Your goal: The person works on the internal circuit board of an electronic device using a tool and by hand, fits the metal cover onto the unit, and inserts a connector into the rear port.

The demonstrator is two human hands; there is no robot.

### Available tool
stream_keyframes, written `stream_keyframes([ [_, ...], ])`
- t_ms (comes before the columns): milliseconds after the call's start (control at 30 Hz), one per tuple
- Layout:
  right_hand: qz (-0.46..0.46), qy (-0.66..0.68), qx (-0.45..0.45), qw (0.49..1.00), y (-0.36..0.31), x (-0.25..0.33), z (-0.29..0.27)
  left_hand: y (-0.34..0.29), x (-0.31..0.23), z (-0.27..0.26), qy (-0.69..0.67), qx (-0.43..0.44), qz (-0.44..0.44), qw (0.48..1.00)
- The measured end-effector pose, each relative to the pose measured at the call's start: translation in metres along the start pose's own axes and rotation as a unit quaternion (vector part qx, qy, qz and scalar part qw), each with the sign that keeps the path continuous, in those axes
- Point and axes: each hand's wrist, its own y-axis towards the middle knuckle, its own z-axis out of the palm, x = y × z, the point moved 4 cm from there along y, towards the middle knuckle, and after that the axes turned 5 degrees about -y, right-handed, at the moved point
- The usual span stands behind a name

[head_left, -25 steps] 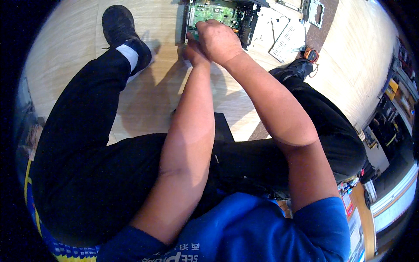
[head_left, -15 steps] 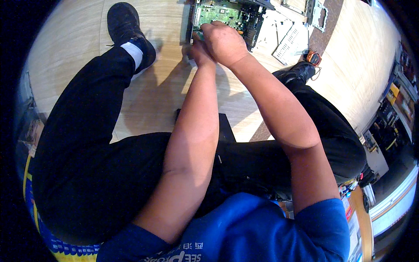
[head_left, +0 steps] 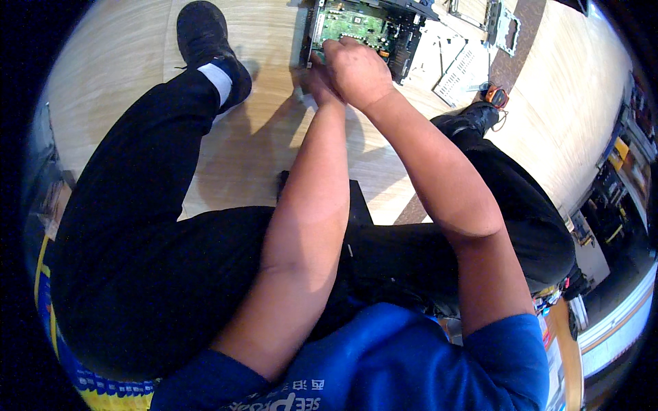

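Observation:
At the top of the view lies an opened electronic device with a green circuit board (head_left: 353,26) inside a dark metal frame (head_left: 403,58). My right hand (head_left: 361,70) is closed over the near edge of the board, its fingers bent down. Just left of it and partly under it, my left hand (head_left: 323,83) reaches the near left corner of the frame with its fingers drawn together. Between them, whatever the fingers hold is hidden from sight.
Right of the device lie a slotted white metal plate (head_left: 456,72) and a pale metal bracket (head_left: 506,29). An orange and black gadget (head_left: 495,96) rests beside my right shoe (head_left: 473,120). My left shoe (head_left: 203,31) stands on the light floor (head_left: 137,89).
The whole view has shifted slightly, so the device and both hands sit a little farther right. My hands keep nearly the same pose at the device's near edge.

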Motion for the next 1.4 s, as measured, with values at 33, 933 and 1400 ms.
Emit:
stream_keyframes([
  [33, 0.014, -0.011, -0.001, 1.000, -0.002, -0.002, 0.000, 0.001, -0.005, 0.004, -0.010, 0.016, -0.015, 1.000],
  [933, 0.001, 0.005, -0.012, 1.000, -0.006, -0.001, -0.002, -0.020, 0.011, -0.071, -0.053, 0.197, 0.009, 0.979],
  [1400, -0.003, -0.078, 0.028, 0.997, 0.002, 0.002, -0.006, -0.011, -0.016, -0.024, 0.262, 0.052, 0.043, 0.963],
])
